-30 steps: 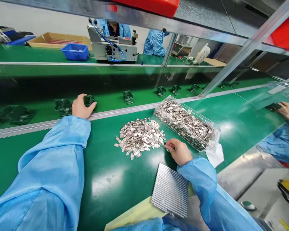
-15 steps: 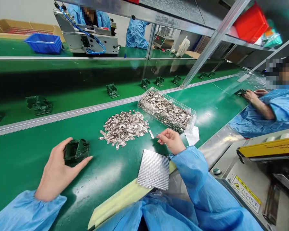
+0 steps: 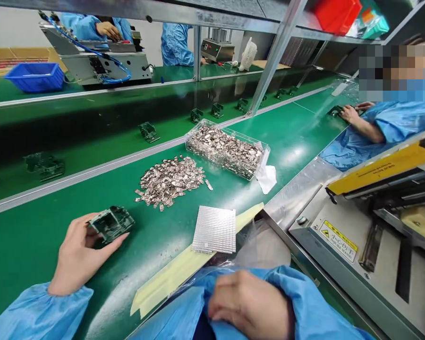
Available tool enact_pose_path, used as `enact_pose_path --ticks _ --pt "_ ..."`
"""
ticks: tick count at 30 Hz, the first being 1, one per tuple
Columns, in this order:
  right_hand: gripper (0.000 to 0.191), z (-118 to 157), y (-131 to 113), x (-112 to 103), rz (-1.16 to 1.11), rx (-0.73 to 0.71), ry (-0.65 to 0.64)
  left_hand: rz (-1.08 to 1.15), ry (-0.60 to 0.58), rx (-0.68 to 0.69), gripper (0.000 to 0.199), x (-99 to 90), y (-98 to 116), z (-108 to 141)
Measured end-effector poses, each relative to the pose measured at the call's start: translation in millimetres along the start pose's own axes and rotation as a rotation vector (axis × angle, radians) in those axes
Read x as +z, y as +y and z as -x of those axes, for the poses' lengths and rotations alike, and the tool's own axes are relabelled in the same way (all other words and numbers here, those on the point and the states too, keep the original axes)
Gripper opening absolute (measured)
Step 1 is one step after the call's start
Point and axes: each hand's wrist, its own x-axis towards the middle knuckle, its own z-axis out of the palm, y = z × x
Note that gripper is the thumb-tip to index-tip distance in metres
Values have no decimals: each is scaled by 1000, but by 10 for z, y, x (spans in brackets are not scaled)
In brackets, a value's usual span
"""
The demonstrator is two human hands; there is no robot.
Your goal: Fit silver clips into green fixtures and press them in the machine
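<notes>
My left hand (image 3: 78,250) grips a dark green part (image 3: 114,224) with an open box-like middle, tilted just above the green table. My right hand (image 3: 248,302) is close to my body at the bottom, its fingers curled down; what they hold, if anything, is hidden. A silver gridded plate (image 3: 215,230) lies on yellow tape (image 3: 170,283) at the table's near edge. Beyond it is a heap of small metal pieces (image 3: 172,179), with one piece (image 3: 208,184) lying apart at its right. A clear box (image 3: 226,150) full of such pieces sits behind.
Several green parts stand along the far side, one of them near the rail (image 3: 149,132). A white tissue (image 3: 267,179) lies beside the clear box. At the right are a machine with a yellow bar (image 3: 386,165) and a person's hands (image 3: 354,115). A metal post (image 3: 274,59) rises behind.
My right hand has drawn back from beside the heap to my body. My left hand has closed round the green part, which is now tilted. The view has shifted to the right.
</notes>
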Motion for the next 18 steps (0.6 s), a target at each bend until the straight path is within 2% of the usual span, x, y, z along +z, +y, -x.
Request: enact_pose_path --ticks 2,3,5,7,10,12,13,15,18 --pt "29 82 -35 70 51 -34 -101 182 -25 -105 65 127 282 76" --pt "29 110 -44 65 77 -38 -106 291 -72 -149 65 195 459 113" --pt "30 158 -60 -5 120 -40 -37 531 -207 -185 60 331 849 179" --pt "30 216 -72 -102 105 4 142 744 -360 -173 56 470 1228 232" --pt "18 321 -21 -160 -52 210 623 1009 -596 -171 54 687 1646 318" --pt "14 369 71 -102 -228 350 952 1154 -703 -195 54 822 1791 403" --pt "15 374 124 -50 -322 388 1056 1213 -743 -208 54 879 1827 454" --pt "15 340 217 64 -465 402 1125 1292 -803 -219 55 963 1843 559" --pt "13 207 285 181 -426 334 1121 1302 -832 -187 53 1005 1801 675"
